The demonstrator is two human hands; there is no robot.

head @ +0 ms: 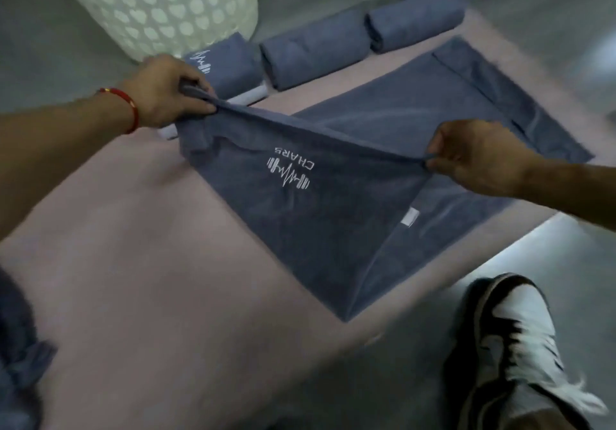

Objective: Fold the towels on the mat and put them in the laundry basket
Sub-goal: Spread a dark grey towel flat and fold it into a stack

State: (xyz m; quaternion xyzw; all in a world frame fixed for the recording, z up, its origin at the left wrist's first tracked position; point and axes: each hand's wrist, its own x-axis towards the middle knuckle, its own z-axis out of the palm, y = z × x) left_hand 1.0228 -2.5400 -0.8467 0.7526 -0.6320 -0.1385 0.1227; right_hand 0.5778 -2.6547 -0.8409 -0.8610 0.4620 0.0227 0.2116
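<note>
Towel, blue-grey with a white "CHARS" barbell logo, lies partly on the pink mat at centre right, its near end lifted off the surface. Left hand, with a red cord on the wrist, pinches one raised corner of the towel at the left; right hand pinches the opposite raised corner at the right, so that the edge between them is pulled taut above the mat. The far part of the towel lies flat, and a small white label shows near its right edge. Three rolled towels of the same colour lie in a row along the far edge of the mat, side by side, the leftmost showing a logo. Laundry basket, white with a pattern of round perforations, stands on the grey floor at the far left, just beside the leftmost roll. A pale cylinder lies on the mat near the rolls. A black-and-white shoe rests on the floor at the near right, off the mat. More blue fabric appears at the near left edge, blurred.
</note>
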